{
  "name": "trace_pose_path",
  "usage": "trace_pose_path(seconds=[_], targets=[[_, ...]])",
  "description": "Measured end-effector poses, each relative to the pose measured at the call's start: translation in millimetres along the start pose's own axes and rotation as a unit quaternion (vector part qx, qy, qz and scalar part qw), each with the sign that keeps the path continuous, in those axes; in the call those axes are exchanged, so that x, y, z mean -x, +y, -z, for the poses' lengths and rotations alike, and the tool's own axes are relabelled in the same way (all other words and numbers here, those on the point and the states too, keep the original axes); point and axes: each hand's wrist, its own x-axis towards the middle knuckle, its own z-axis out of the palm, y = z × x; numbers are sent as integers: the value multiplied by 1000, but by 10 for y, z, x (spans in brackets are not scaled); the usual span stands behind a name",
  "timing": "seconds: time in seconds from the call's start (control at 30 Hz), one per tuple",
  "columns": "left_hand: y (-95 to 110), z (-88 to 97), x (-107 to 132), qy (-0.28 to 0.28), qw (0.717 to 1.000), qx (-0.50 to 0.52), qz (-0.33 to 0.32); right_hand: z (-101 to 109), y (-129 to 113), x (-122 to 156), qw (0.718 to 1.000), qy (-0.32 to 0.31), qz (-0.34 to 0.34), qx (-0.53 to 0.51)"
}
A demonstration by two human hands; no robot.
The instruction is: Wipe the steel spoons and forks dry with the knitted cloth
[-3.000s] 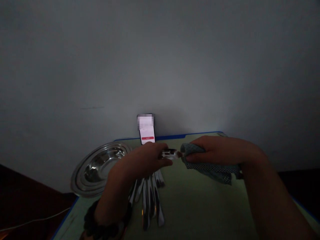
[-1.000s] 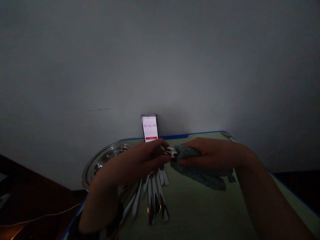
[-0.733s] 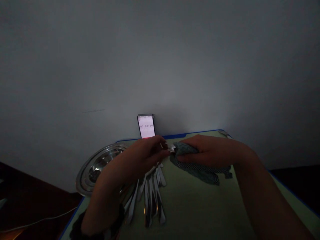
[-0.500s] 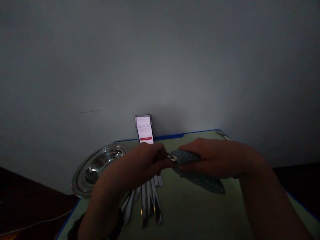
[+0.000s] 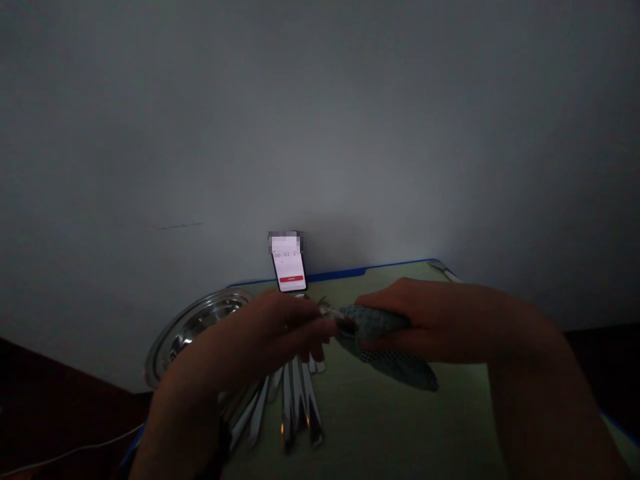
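Note:
Dim light darkens the view. My right hand (image 5: pixel 420 320) is closed on a grey-green cloth (image 5: pixel 377 321), whose checked fold hangs below the fingers. A slim metal piece of cutlery (image 5: pixel 332 312) runs between the cloth and my left hand (image 5: pixel 280 327). The fingers of my left hand pinch that piece; most of it is hidden, and its kind is hard to make out. Below my left hand, several metal pieces of cutlery (image 5: pixel 299 403) lie fanned out on the table, handles toward me.
A shiny steel basin (image 5: pixel 163 343) stands at the table's left, partly behind my left arm. A lit phone (image 5: pixel 291 272) showing a timer leans against the grey wall (image 5: pixel 320 133). The greenish table (image 5: pixel 395 427) has a blue edge; a white cable (image 5: pixel 85 448) runs at lower left.
My left hand has shifted a little left and turned, drawing slightly away from the cloth. The cloth's hanging end has moved slightly left. The phone's timer has advanced.

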Motion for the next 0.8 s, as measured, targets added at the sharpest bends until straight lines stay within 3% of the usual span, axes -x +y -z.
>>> trace_pose_path(seconds=[0.23,0.37,0.57,0.8], targets=[[56,-23,-10,17,1000,-3,-13,19,45,-32,999,-17,0,-31],[-43,27,30,-2,1000,21,-17,17,52,-33,999,-22,-6,-39],[-267,109,61,28,999,34,23,-24,18,26,995,59,-64,52],[-197,-58,-105,28,998,39,30,-44,-26,83,976,140,-117,118]])
